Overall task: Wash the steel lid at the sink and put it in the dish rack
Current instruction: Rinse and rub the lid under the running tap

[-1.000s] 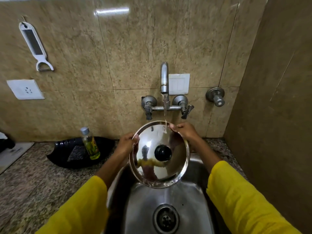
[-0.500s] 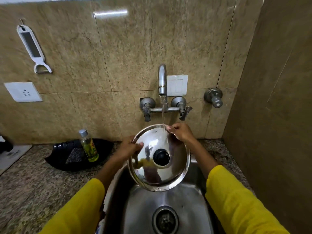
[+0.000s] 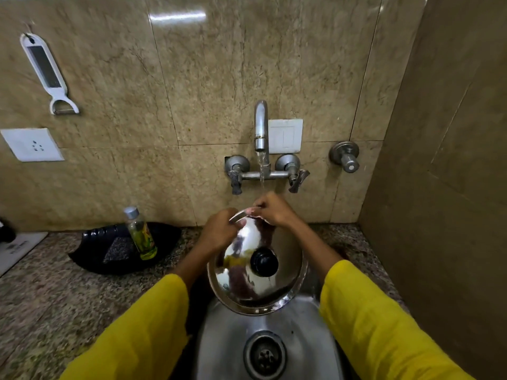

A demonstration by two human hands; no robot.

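A round steel lid (image 3: pixel 247 283) with a black knob (image 3: pixel 264 262) is held tilted over the steel sink (image 3: pixel 301 349), its knob side facing me. My left hand (image 3: pixel 219 231) grips the upper left rim. My right hand (image 3: pixel 271 209) holds the top rim, right under the water stream running from the wall tap (image 3: pixel 260 127). The two hands sit close together at the lid's top. No dish rack is in view.
A black tray (image 3: pixel 90 256) with a scrub pad and a small bottle of green liquid (image 3: pixel 141 234) lies on the granite counter to the left. A peeler (image 3: pixel 46 72) and a socket (image 3: pixel 31 145) are on the tiled wall. A side wall stands at the right.
The lid has tipped lower and further over the sink. My left hand slid up along the rim toward my right hand. The water keeps running.
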